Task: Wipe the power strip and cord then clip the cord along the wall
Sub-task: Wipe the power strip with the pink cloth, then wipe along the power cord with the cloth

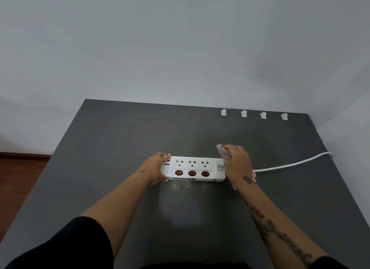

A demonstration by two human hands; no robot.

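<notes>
White power strip lies between both hands on a dark table, left hand gripping its end, right hand clamped on a cloth; wipe firmly along it, judging by nearby crumbs.

Glossy white plastic power strip on a matt grey table.

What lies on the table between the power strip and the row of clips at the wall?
In the head view, only bare dark table with scattered crumbs separates the power strip from the clips.
</notes>
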